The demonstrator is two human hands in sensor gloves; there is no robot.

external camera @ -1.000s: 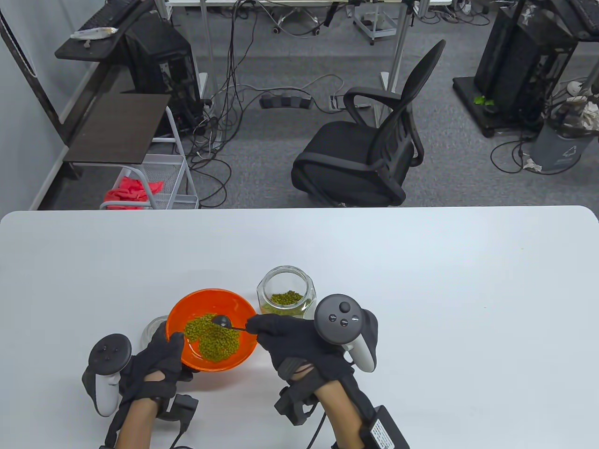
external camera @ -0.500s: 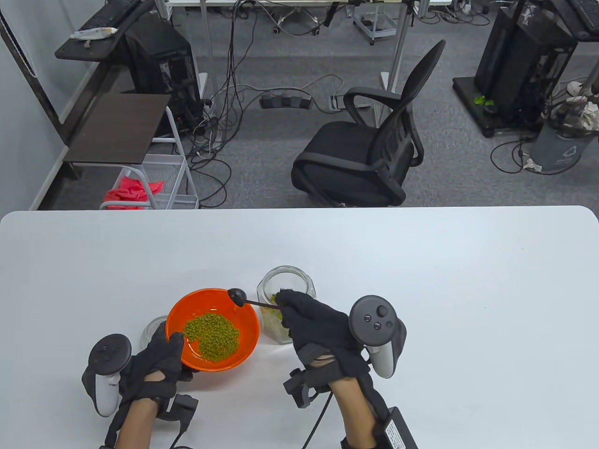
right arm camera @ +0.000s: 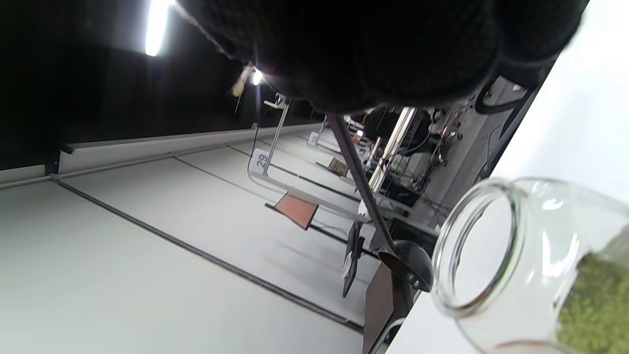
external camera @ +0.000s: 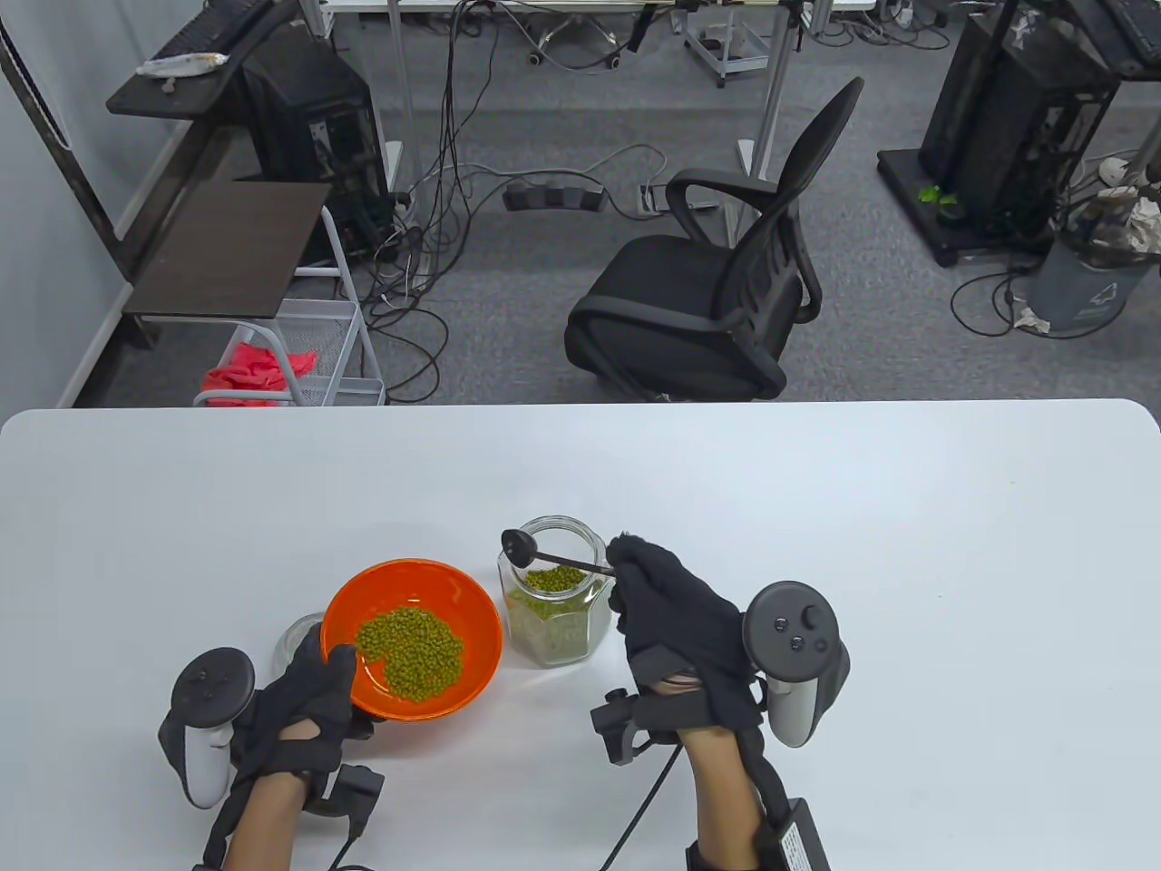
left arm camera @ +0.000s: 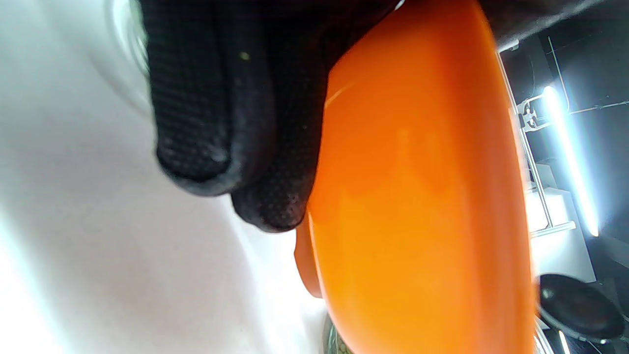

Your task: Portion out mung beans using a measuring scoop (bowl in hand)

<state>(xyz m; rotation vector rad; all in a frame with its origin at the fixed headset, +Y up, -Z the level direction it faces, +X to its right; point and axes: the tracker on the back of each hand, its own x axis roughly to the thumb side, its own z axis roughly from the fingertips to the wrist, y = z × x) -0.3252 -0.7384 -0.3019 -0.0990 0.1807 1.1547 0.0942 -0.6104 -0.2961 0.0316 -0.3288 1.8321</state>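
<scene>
Right hand [external camera: 671, 626] pinching the handle of the black measuring scoop [external camera: 520, 545], head poised over the near-left rim of the glass jar [external camera: 553, 594] on the surface. Left hand [external camera: 299, 703] gripping the orange bowl [external camera: 413, 635] of mung beans [external camera: 413, 651]. Best lowered straight through the mouth, dipped level, lifted without clipping glass.
</scene>
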